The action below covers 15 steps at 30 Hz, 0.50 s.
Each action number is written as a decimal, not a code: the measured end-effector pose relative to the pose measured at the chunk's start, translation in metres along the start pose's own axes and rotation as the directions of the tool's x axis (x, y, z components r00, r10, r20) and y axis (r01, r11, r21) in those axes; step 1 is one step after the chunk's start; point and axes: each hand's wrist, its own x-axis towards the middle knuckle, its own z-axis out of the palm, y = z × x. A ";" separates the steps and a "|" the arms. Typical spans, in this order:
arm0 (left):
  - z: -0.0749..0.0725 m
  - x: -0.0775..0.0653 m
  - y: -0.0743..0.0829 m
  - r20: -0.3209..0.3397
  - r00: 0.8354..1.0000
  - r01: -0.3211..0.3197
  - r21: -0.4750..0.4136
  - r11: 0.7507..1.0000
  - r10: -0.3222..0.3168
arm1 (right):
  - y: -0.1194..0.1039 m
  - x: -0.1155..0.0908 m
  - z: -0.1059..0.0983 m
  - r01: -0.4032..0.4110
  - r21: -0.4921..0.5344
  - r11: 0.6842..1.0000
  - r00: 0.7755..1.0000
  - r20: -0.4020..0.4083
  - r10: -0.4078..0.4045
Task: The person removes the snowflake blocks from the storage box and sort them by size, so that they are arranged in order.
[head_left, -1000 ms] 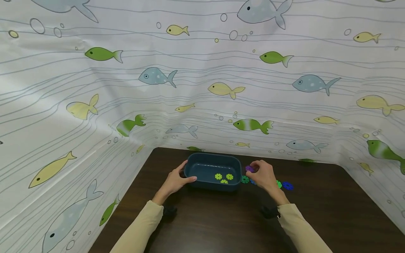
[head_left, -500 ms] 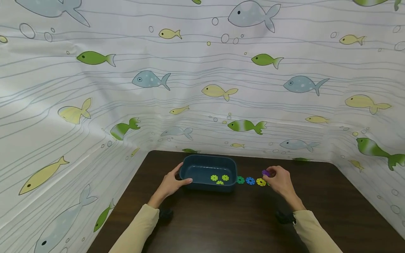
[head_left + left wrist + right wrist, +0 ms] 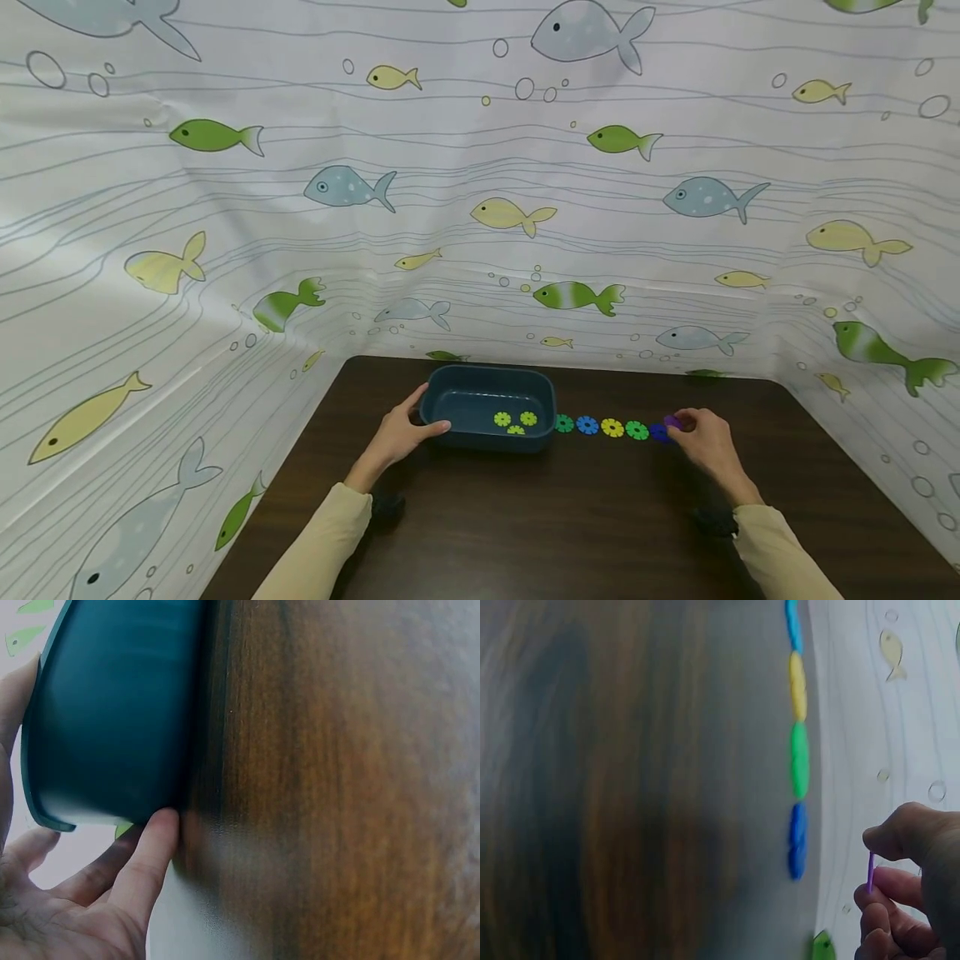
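My left hand (image 3: 395, 433) grips the left end of a dark blue plastic basin (image 3: 486, 443). Its thumb lies at the front rim, and fingers touch the outer wall in the left wrist view. Three yellow-green notched discs (image 3: 528, 418) lie inside. To the basin's right, a purple notched disc (image 3: 671, 422) is pinched on edge between my right hand's (image 3: 708, 442) thumb and fingers, above the table. Close by it is a dark blue disc (image 3: 659, 432), the right end of a row of discs. The right wrist view shows the purple disc (image 3: 871, 871) edge-on.
Leftward from the dark blue disc run a green disc (image 3: 637, 430), a yellow disc (image 3: 612, 427), a lighter blue disc (image 3: 587, 425) and a teal disc (image 3: 564, 423) beside the basin. The dark wooden table (image 3: 555, 525) meets a fish-patterned sheet (image 3: 480, 275) behind and at the sides.
My right hand has carried the purple disc rightward along the row, from near the basin to the dark blue disc. The left hand still holds the basin; the view has shifted slightly.
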 end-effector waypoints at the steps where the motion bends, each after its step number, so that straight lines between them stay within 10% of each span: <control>1: 0.000 0.000 0.000 -0.001 1.000 0.003 0.000 1.000 -0.003 | 0.003 0.000 -0.001 -0.004 -0.004 1.000 1.000 0.008 0.004; 15: 0.000 0.001 0.000 0.003 1.000 0.004 0.005 1.000 -0.004 | 0.033 0.004 -0.002 -0.045 -0.060 0.997 0.996 0.079 0.049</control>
